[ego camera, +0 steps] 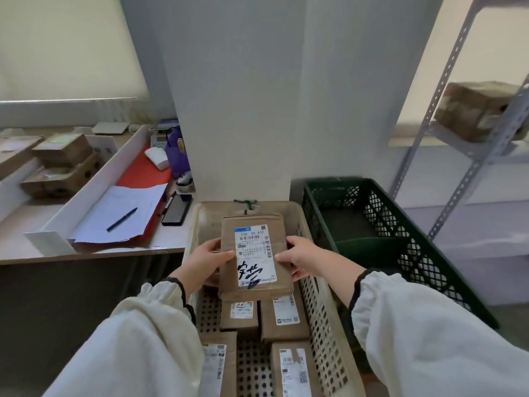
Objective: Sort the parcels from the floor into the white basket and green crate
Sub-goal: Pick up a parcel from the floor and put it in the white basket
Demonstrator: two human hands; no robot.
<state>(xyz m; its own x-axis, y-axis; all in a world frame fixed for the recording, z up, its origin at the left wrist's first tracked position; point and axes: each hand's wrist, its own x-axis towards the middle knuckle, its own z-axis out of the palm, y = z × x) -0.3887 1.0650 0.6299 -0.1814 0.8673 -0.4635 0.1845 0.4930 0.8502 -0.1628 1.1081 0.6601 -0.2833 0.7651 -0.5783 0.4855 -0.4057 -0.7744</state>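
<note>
A flat brown cardboard parcel [254, 233] with a white shipping label and black handwriting hangs over the white basket [323, 310]. My left hand [209, 262] grips its left edge, thumb on top. My right hand [300, 257] grips its right edge the same way. Several smaller brown parcels [283, 316] with labels lie on the basket's perforated floor below. To the right of the basket stands the green crate [415, 253], its bottom dark and bare where visible.
A desk [34, 247] on the left carries papers, a pen [121, 219], a phone [176, 210], a white divider and stacked boxes [61, 164]. A white pillar [243, 110] rises behind the basket. Metal shelving [469, 156] with a wrapped box stands at the right.
</note>
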